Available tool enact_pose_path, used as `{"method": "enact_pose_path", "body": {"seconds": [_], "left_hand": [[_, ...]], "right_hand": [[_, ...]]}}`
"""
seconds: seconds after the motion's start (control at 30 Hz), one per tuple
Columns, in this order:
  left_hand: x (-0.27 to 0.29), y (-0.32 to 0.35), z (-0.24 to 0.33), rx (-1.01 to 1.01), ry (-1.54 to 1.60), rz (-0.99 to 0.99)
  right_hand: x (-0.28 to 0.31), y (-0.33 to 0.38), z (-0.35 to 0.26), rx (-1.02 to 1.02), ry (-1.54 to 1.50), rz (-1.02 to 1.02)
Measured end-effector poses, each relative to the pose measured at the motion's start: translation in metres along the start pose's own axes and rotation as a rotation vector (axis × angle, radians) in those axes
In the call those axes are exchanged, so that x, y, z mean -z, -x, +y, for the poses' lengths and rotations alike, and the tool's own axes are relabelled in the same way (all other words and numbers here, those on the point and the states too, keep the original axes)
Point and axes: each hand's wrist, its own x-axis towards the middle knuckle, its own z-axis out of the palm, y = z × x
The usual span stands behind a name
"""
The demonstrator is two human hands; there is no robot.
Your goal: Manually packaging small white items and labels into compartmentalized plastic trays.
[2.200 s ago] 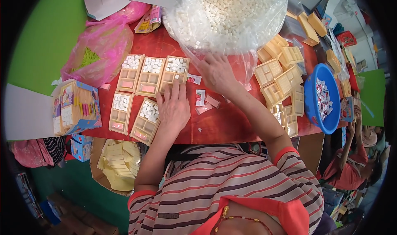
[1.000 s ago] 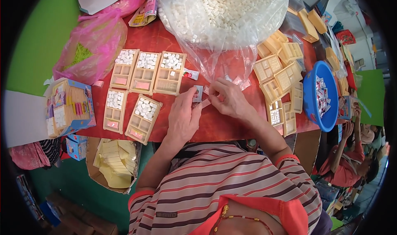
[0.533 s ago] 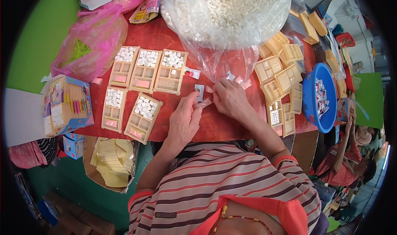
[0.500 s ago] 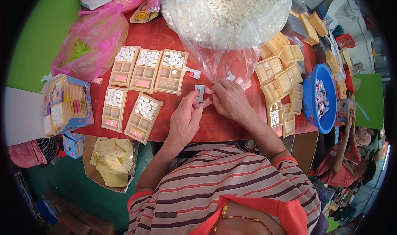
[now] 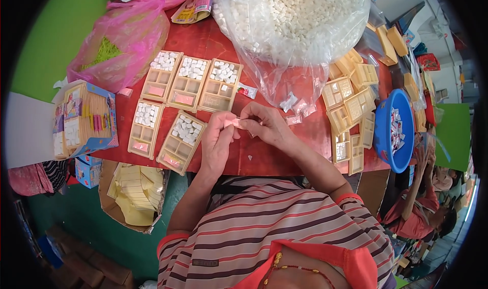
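Note:
My left hand (image 5: 217, 136) and my right hand (image 5: 269, 128) meet over the near middle of the red table. Between their pinched fingertips is a small pink sachet (image 5: 233, 122). To the left stand several beige compartment trays (image 5: 216, 102), with white cube-like pieces (image 5: 223, 72) in their top sections. Small pink packets (image 5: 183, 99) lie in most of these trays; the one closest to my hands shows none. Just beyond my hands rests a red-and-white sachet (image 5: 247, 90). Several more clear and pink sachets (image 5: 301, 107) are scattered right of my right hand.
A large clear bag of white pieces (image 5: 300, 24) fills the back. Stacked beige trays (image 5: 360, 104) and a blue basin (image 5: 380, 131) of sachets stand right. At left are a pink bag (image 5: 132, 39) and a blue box (image 5: 96, 145). Another person (image 5: 414, 202) works at far right.
My hands have come together and drawn slightly back toward me, with the pink sachet now held between them. The view has shifted a little.

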Motion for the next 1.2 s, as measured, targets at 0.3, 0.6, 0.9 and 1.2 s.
{"method": "enact_pose_path", "body": {"seconds": [0.3,0.6,0.9,1.2], "left_hand": [[0.018,0.014,0.010,-0.437,-0.635,0.228],[0.025,0.005,0.023,-0.426,-1.330,0.159],[0.016,-0.017,0.004,-0.365,-1.493,0.047],[0.017,-0.007,0.013,-0.439,-1.404,0.090]], "right_hand": [[-0.017,-0.056,0.000,0.229,0.517,0.241],[0.004,-0.057,0.017,0.406,0.973,0.413],[0.013,-0.053,0.033,0.384,1.276,0.376],[0.008,-0.043,0.009,0.444,0.992,0.454]]}}
